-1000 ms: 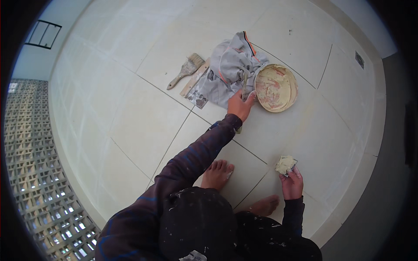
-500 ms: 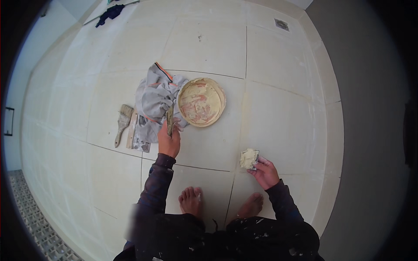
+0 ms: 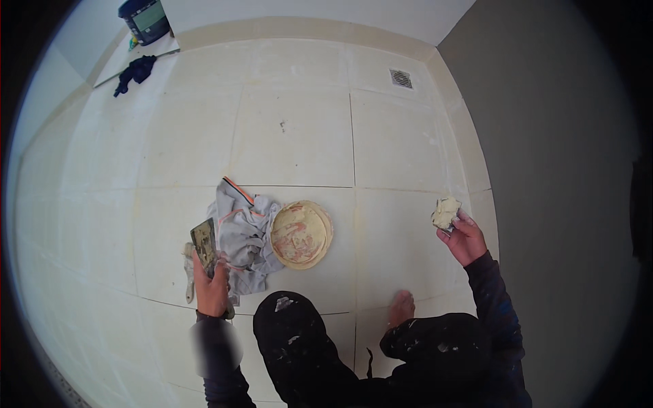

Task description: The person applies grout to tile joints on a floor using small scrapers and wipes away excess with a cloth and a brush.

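Note:
My left hand [image 3: 212,289] is closed around a scraper [image 3: 203,239] with a dark, flat, putty-smeared blade, its tip pointing away from me. The scraper is above a paintbrush [image 3: 190,284] on the floor and partly hides it. Farther right, my right hand [image 3: 466,239] grips a small flat plate at its edge; a thick lump of cream putty [image 3: 446,213] covers most of the plate. Between the hands stands a round tub [image 3: 330,230], its inside coated with cream putty and reddish streaks. A grey cloth [image 3: 243,238] with an orange-and-black band lies crumpled against the tub's left side.
The floor is pale tile [image 3: 292,149] with dark joints. A drain grate [image 3: 401,79] sits near the far right corner, by a grey wall [image 3: 544,170]. At the far left are a dark bucket [image 3: 145,24] and a dark cloth [image 3: 136,71]. My bare foot [image 3: 402,307] shows below.
My left hand has moved left from beside the tub, and the scraper has turned to show its flat blade. My right hand with the putty has moved right and away. The view has tilted up, and one knee has come forward.

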A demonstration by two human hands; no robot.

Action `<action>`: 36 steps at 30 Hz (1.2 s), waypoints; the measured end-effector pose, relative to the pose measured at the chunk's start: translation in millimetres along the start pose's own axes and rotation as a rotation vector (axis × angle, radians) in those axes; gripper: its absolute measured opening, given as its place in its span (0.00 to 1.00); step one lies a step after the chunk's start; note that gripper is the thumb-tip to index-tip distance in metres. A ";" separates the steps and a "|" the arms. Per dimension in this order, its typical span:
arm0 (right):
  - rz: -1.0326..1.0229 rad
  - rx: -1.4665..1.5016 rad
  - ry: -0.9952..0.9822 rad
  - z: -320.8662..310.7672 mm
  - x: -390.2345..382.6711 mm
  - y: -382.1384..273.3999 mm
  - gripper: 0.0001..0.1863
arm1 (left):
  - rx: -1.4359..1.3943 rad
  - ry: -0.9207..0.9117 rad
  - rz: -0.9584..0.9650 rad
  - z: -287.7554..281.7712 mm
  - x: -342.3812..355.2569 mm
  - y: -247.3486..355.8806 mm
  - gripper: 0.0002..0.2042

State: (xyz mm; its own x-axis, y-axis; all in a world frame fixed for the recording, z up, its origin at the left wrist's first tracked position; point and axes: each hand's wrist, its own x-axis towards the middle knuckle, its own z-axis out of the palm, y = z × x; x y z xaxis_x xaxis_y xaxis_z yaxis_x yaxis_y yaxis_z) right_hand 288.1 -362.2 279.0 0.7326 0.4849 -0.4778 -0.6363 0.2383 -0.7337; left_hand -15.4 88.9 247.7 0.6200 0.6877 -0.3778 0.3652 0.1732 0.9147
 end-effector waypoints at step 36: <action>-1.037 -1.995 -0.198 53.6 543.5 0.5 0.15 | 0.323 0.528 -0.478 108.1 -66.7 166.1 0.11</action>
State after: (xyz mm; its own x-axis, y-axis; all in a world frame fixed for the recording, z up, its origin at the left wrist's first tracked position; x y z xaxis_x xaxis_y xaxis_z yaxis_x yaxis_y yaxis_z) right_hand 672.9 -53.5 44.8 0.4393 0.8724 0.2142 0.8979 -0.4342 -0.0728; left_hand 78.9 -4.4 409.3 -0.0384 0.8486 -0.5276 0.7433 0.3772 0.5526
